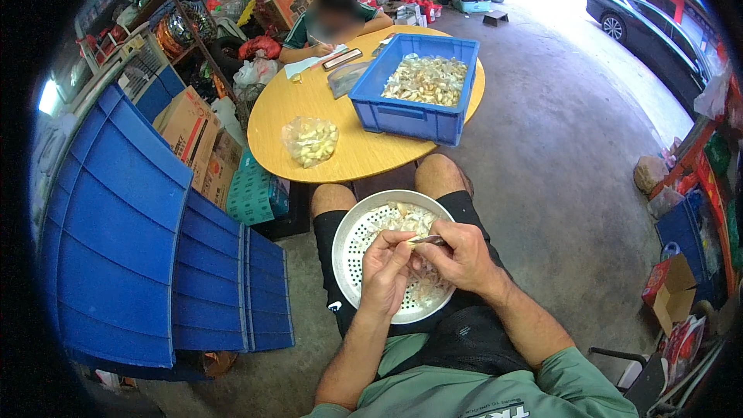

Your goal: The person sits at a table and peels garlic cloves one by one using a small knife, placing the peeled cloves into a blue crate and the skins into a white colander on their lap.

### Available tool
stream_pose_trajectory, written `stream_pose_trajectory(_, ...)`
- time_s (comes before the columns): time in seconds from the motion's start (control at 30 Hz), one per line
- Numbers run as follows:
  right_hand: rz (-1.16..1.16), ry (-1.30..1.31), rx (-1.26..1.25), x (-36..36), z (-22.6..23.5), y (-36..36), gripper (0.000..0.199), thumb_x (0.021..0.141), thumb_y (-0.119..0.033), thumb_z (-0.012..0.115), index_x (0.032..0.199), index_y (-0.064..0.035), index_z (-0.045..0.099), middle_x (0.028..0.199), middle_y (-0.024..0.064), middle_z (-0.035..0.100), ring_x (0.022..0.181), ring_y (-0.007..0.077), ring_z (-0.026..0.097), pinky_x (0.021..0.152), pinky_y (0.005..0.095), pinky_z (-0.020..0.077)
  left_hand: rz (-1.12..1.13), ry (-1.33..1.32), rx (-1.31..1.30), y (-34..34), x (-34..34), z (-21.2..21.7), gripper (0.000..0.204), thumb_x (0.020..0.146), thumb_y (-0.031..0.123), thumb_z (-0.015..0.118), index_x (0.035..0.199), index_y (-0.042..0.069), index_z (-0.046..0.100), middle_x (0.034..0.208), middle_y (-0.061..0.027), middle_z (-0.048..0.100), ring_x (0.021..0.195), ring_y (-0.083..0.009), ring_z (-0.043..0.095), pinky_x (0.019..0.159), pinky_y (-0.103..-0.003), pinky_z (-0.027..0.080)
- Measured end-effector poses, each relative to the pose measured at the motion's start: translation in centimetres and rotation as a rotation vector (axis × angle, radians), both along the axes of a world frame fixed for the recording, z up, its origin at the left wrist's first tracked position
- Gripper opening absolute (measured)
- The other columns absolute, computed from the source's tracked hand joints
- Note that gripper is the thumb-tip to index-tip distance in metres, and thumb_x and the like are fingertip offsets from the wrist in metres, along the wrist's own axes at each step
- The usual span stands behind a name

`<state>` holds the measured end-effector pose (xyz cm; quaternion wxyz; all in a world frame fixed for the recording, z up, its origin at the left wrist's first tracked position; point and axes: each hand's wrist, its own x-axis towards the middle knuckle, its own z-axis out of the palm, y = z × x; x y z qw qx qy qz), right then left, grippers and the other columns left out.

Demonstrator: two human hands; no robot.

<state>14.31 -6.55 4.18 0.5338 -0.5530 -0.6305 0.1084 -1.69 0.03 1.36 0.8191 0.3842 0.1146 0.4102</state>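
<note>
On my lap rests a round perforated metal basin (350,257), with garlic cloves (406,215) at its far side and papery peels (430,292) at its near right. Over it, my left hand (385,272) is closed, pinching a small pale garlic clove (413,241) in its fingertips. My right hand (469,258) is closed around a small knife (430,240), its blade against the clove. The clove is mostly hidden by my fingers. Beyond my knees, a blue plastic crate (402,121) holds many unpeeled cloves (426,81). A clear bag (311,141) of peeled cloves lies left of it.
The crate and bag stand on a round yellow table (271,138). Across it a person (334,19) leans over paper (313,62). Tall blue panels (116,224) and cardboard boxes (190,131) line my left. To the right are an open box (672,294) and a parked black car (650,35).
</note>
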Motion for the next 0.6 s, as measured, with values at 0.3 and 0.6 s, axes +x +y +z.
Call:
stream_pose_trajectory(0.3, 0.122, -0.055, -0.144, 0.2, 0.4, -0.4, 0.027, 0.088, -0.026, 0.073, 0.094, 0.0005, 0.07, 0.077, 0.019, 0.069, 0.068, 0.0342, 0.069, 0.063, 0.0416, 0.0537, -0.046, -0.058, -0.323, -0.1, 0.1, 0.5, 0.023, 0.102, 0.013, 0.059, 0.122, 0.002, 0.059, 0.107, -0.0093, 0.066, 0.098, -0.0184, 0.063, 0.089, -0.033, 0.053)
stream_pose_trajectory(0.6, 0.171, -0.103, -0.184, 0.3, 0.9, -0.7, 0.027, 0.087, -0.026, 0.074, 0.094, 0.0002, 0.07, 0.079, 0.0193, 0.069, 0.072, 0.0354, 0.07, 0.066, 0.0438, 0.0543, 0.022, -0.093, -0.355, 1.2, 0.0, -0.2, 0.032, 0.109, 0.021, 0.051, 0.134, 0.002, 0.056, 0.105, -0.0075, 0.064, 0.094, -0.0168, 0.06, 0.086, -0.032, 0.051)
